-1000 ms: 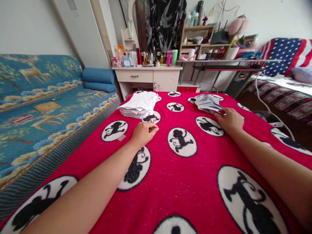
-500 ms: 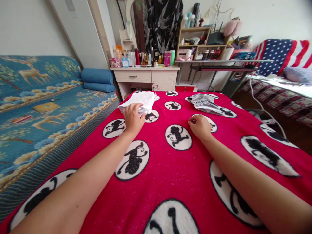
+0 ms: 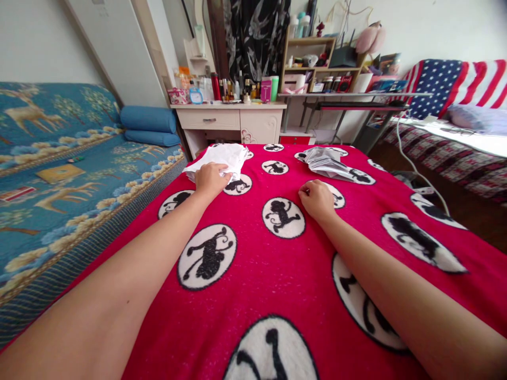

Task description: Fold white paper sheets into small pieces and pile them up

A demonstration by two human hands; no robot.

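My left hand [image 3: 210, 180] lies on the near edge of a loose stack of white paper sheets [image 3: 225, 154], fingers over the top sheets and thumb a little apart. No sheet is visibly lifted. My right hand [image 3: 318, 198] rests on the red blanket [image 3: 253, 274], its fingers curled in and nothing visible in them. Just beyond it, apart from the hand, is a fanned pile of folded grey-white papers [image 3: 325, 162].
Left of the blanketed surface stands a blue patterned sofa [image 3: 130, 171] with a yellow flat item [image 3: 60, 173] on it. A white dressing table [image 3: 222, 122] crowded with bottles is behind. A white cable [image 3: 415, 169] hangs at right, near a bed [image 3: 455, 153].
The whole view has shifted slightly, so the scene sits a little further left and higher. My left hand stays at the paper stack, its fingers slightly lower on it; my right hand stays curled.
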